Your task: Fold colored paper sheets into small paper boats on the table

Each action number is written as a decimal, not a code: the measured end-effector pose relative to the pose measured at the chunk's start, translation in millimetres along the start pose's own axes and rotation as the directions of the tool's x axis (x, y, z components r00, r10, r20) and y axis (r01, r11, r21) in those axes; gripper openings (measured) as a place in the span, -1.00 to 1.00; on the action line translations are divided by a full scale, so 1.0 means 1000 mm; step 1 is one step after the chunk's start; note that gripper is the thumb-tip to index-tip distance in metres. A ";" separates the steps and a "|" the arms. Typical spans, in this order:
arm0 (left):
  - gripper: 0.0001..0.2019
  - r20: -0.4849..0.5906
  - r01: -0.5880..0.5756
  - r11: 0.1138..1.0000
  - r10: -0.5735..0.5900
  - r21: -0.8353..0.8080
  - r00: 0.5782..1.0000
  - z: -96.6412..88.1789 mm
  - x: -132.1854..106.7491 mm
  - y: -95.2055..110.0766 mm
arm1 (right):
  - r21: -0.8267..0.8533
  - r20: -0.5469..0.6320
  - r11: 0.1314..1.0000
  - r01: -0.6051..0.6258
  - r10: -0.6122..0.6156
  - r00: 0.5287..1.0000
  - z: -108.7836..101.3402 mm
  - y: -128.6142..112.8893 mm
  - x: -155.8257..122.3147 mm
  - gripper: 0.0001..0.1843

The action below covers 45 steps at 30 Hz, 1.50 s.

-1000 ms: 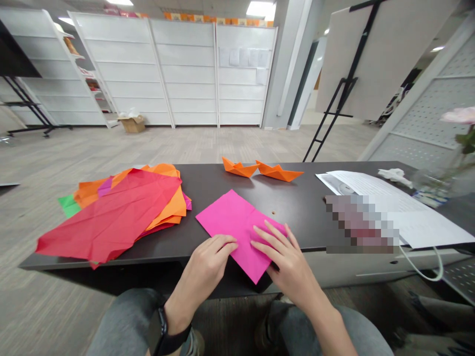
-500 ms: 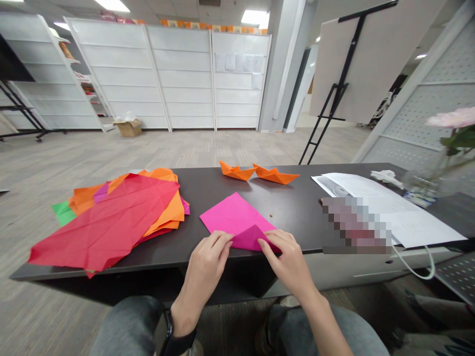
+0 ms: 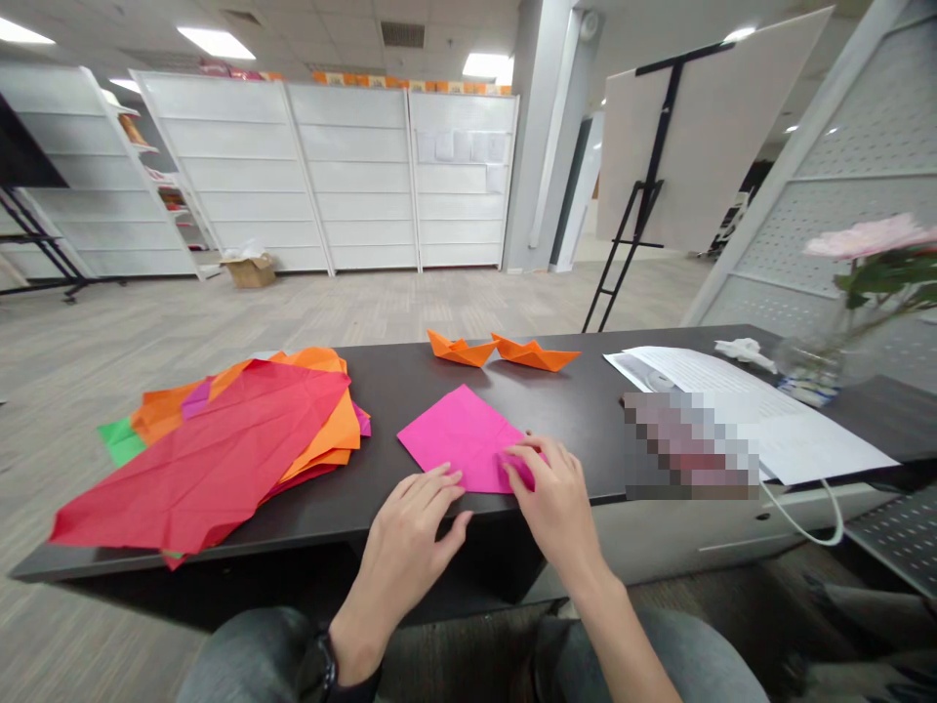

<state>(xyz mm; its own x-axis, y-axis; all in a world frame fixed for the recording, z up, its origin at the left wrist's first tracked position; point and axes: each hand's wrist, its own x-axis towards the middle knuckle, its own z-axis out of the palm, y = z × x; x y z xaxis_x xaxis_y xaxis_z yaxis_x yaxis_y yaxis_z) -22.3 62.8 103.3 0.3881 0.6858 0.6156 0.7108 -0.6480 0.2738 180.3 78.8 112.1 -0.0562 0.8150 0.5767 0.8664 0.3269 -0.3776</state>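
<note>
Two bare hands, left [image 3: 410,522] and right [image 3: 552,488], at one sheet of pink paper [image 3: 461,430]

The left hand is loosely spread, gripping nothing; its fingertips lie at the paper's near-left edge, and its thumb stands apart from the sheet. The right hand curls over the paper's right part, thumb and fingertips drawn close together; whether they pinch the paper or only press it cannot be told. The pink paper therefore lies just beyond and between the hands, one corner pointing away from the person, its near side close to the front edge of a dark table [image 3: 586,420]. The right hand hides its right end. A black band [image 3: 358,688] circles the left wrist.

Farther back on the table, beyond the paper, are two folded orange paper boats [image 3: 537,354], end to end. Left of the pink paper is a heap of coloured sheets, with a large creased red sheet [image 3: 220,454] on top and orange sheets [image 3: 329,425] showing beneath. To the right lie white printed pages [image 3: 797,420], a blurred-out patch covering part of them. Past these are a crumpled white tissue [image 3: 745,353] and a pink flower [image 3: 868,237] in a clear vase [image 3: 805,371].
</note>
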 end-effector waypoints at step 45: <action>-0.81 0.423 0.041 0.956 0.090 -0.291 0.902 -0.042 0.036 -0.044 | 0.091 0.350 0.990 0.108 -0.133 0.927 -0.030 0.006 -0.007 -0.63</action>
<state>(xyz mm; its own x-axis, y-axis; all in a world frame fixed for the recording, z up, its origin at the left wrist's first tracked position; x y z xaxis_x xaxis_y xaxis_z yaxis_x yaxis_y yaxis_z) -64.3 101.8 144.0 0.6621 0.7003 0.2668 0.5249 -0.6875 0.5019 200.9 60.2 127.6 -0.3411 0.8796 0.3315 0.8066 0.4550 -0.3773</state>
